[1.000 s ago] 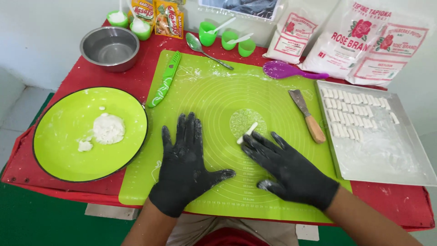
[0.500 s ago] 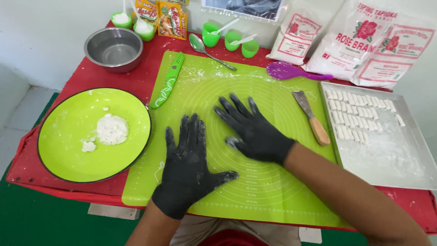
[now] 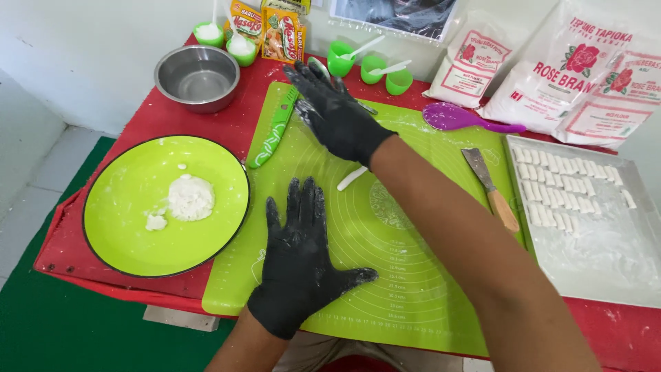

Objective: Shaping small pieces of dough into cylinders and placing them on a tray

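Both my hands wear black gloves dusted with flour. My left hand (image 3: 300, 258) lies flat, fingers apart, on the green silicone mat (image 3: 413, 275). My right hand (image 3: 335, 110) reaches across to the mat's far left corner, fingers spread, right beside the green knife (image 3: 273, 131) and over a metal spoon (image 3: 318, 67). It holds nothing. A small white dough stick (image 3: 352, 178) lies on the mat between my two hands, just below my right wrist.
A green plate (image 3: 124, 227) with a lump of dough (image 3: 190, 197) sits left. Behind are a steel bowl (image 3: 197, 75), green cups (image 3: 372, 69), seasoning packets and flour bags (image 3: 571, 69). At right lie a purple spoon (image 3: 458, 118), a scraper (image 3: 490, 186) and a tray (image 3: 606, 269) of cut dough sticks.
My right hand has moved from the mat's near middle up and left to its far corner by the knife, leaving the dough stick on the mat. My left hand has stayed flat.
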